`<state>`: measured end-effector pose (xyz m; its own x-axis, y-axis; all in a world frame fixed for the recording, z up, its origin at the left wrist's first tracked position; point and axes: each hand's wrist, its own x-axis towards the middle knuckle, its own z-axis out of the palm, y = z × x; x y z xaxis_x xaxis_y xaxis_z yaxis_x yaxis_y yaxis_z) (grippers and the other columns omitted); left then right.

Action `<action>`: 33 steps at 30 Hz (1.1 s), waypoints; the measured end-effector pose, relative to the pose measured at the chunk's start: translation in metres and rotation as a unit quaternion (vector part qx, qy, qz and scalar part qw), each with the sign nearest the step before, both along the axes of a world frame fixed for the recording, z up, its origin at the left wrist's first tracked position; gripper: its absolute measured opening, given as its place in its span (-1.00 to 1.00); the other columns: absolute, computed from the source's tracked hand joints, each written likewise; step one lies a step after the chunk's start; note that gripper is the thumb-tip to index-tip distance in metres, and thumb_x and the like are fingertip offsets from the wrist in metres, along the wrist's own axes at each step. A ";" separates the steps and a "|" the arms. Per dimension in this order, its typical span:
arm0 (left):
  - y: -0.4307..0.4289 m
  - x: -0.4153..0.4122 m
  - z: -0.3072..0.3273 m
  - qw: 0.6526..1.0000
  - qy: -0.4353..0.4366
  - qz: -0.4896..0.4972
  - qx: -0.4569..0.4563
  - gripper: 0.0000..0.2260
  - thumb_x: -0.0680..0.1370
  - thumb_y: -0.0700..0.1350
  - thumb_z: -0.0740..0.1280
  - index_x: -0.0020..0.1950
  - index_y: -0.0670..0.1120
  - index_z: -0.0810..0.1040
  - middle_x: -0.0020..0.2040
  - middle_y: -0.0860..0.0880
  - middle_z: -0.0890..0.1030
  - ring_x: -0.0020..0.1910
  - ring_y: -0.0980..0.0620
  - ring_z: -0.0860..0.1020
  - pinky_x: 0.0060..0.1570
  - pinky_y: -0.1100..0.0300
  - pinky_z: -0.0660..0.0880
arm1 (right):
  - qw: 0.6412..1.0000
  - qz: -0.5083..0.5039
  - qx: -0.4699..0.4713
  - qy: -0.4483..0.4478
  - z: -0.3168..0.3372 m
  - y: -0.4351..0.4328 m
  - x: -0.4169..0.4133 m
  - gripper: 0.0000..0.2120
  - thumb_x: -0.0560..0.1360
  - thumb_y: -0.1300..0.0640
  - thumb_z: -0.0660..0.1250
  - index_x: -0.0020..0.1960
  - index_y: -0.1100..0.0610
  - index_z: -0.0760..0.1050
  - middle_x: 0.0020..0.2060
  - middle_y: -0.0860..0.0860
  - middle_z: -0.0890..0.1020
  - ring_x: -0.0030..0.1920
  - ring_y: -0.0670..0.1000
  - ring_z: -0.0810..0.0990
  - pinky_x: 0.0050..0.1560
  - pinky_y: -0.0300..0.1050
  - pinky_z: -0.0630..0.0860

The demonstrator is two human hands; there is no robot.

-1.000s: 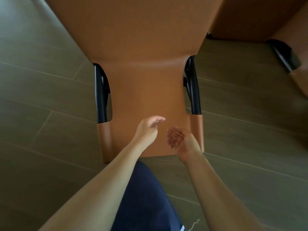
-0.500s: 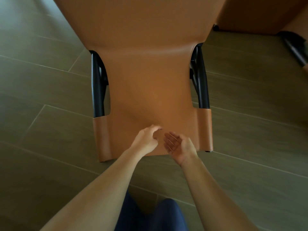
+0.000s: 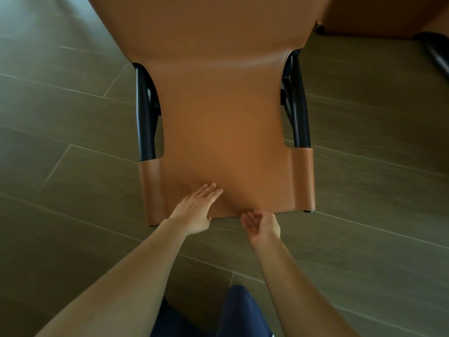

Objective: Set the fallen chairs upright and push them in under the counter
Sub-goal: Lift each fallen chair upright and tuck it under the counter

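A tan leather chair (image 3: 223,113) with a black metal frame lies on its back on the floor, its backrest stretching toward me. My left hand (image 3: 196,207) lies flat with straight fingers on the leather near the backrest's top edge. My right hand (image 3: 261,223) sits palm up at that same edge, fingers loosely curved just beside and under the rim; whether they touch the leather is unclear. Neither hand holds anything.
A second tan chair (image 3: 388,15) with a black leg (image 3: 437,54) shows at the top right. Grey-brown floor tiles (image 3: 73,117) surround the chair. My dark blue trouser legs (image 3: 240,312) are at the bottom edge.
The view has drawn closer to the chair. My left hand went from hovering with bent fingers to lying flat on the leather. My right hand dropped to the backrest's top edge.
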<state>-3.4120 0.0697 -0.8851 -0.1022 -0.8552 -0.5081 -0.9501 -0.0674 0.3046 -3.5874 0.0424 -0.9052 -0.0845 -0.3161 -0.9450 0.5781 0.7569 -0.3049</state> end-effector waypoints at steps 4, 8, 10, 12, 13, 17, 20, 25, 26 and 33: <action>0.011 0.006 -0.005 0.999 -0.038 -0.031 0.006 -0.25 0.58 -0.17 0.29 0.58 0.08 -0.15 0.59 0.08 -0.17 0.56 0.09 -0.15 0.51 0.10 -0.04 | 0.999 -0.004 0.022 0.049 0.000 -0.002 0.005 -0.88 0.53 0.34 0.21 -0.16 0.30 0.47 -0.21 0.15 0.55 -0.16 0.10 0.58 0.10 -0.01 0.58; 0.013 0.001 -0.008 0.997 -0.057 -0.057 0.009 -0.27 0.59 -0.15 0.26 0.58 0.07 -0.18 0.59 0.06 -0.20 0.56 0.09 -0.17 0.53 0.08 -0.08 | 0.998 -0.024 0.022 0.044 -0.002 0.000 0.007 -0.90 0.54 0.24 0.25 -0.07 0.27 0.50 -0.06 0.16 0.56 -0.01 0.10 0.58 0.10 -0.03 0.55; 0.012 -0.001 -0.007 0.997 -0.056 -0.058 0.006 -0.28 0.60 -0.15 0.25 0.59 0.06 -0.16 0.59 0.03 -0.18 0.56 0.07 -0.15 0.53 0.07 -0.06 | 0.999 -0.044 -0.002 0.003 -0.002 0.000 0.005 -0.78 0.56 0.21 0.25 0.15 0.29 0.50 0.09 0.17 0.57 0.14 0.13 0.57 0.15 -0.01 0.52; 0.011 -0.003 -0.004 0.997 -0.054 -0.054 -0.002 -0.29 0.60 -0.16 0.24 0.59 0.04 -0.15 0.60 0.01 -0.17 0.57 0.06 -0.13 0.53 0.08 -0.04 | 0.998 -0.053 -0.018 -0.031 -0.002 -0.001 0.005 -0.69 0.57 0.20 0.23 0.28 0.27 0.45 0.17 0.18 0.55 0.21 0.15 0.54 0.20 0.01 0.48; 0.011 -0.005 -0.004 0.997 -0.052 -0.054 -0.005 -0.30 0.61 -0.16 0.24 0.59 0.03 -0.15 0.60 0.01 -0.16 0.57 0.05 -0.12 0.53 0.08 -0.03 | 0.997 -0.058 -0.019 -0.040 -0.002 -0.002 0.005 -0.69 0.58 0.20 0.23 0.30 0.27 0.44 0.19 0.18 0.53 0.22 0.15 0.52 0.22 0.01 0.47; 0.016 -0.012 -0.002 0.995 -0.059 -0.076 -0.005 -0.30 0.61 -0.17 0.23 0.59 0.01 -0.17 0.59 0.01 -0.18 0.57 0.05 -0.13 0.53 0.08 -0.06 | 0.995 -0.085 -0.019 -0.051 -0.001 -0.004 0.009 -0.78 0.60 0.23 0.20 0.22 0.26 0.44 0.12 0.18 0.56 0.11 0.14 0.54 0.20 0.04 0.47; 0.021 -0.012 -0.001 0.996 -0.057 -0.068 -0.006 -0.29 0.61 -0.19 0.23 0.59 0.00 -0.17 0.59 0.01 -0.19 0.56 0.05 -0.15 0.53 0.10 -0.08 | 0.994 -0.093 -0.029 -0.055 -0.001 -0.004 0.010 -0.84 0.62 0.30 0.16 0.15 0.26 0.46 -0.04 0.17 0.58 -0.06 0.13 0.57 0.25 0.12 0.48; 0.021 -0.001 0.006 0.997 -0.049 -0.027 -0.055 -0.31 0.61 -0.21 0.22 0.59 -0.02 -0.14 0.60 0.03 -0.16 0.56 0.07 -0.14 0.50 0.14 -0.07 | 0.993 -0.096 -0.027 -0.062 0.003 -0.003 0.009 -0.81 0.66 0.29 0.09 -0.09 0.21 0.40 -0.15 0.13 0.52 0.00 0.15 0.55 0.35 0.22 0.38; 0.022 0.000 0.007 0.997 -0.050 -0.023 -0.059 -0.32 0.61 -0.20 0.22 0.59 -0.02 -0.13 0.60 0.03 -0.16 0.56 0.07 -0.15 0.50 0.13 -0.07 | 0.993 -0.097 -0.025 -0.064 0.004 -0.003 0.009 -0.81 0.67 0.29 0.09 -0.09 0.22 0.39 -0.14 0.14 0.52 0.05 0.17 0.55 0.34 0.22 0.39; 0.031 -0.005 0.010 0.993 -0.073 -0.057 -0.076 -0.29 0.62 -0.10 0.24 0.59 -0.03 -0.18 0.59 -0.01 -0.22 0.56 0.04 -0.18 0.53 0.09 -0.09 | 0.994 -0.094 -0.020 -0.049 0.030 -0.005 0.015 -0.76 0.67 0.31 0.03 0.26 0.24 0.39 0.14 0.20 0.53 0.27 0.23 0.51 0.27 0.26 0.43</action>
<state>-3.4169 0.1005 -0.8749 -0.1381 -0.9103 -0.3903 -0.9836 0.0798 0.1619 -3.5728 0.0379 -0.8748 -0.0534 -0.3416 -0.9383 0.7373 0.6202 -0.2677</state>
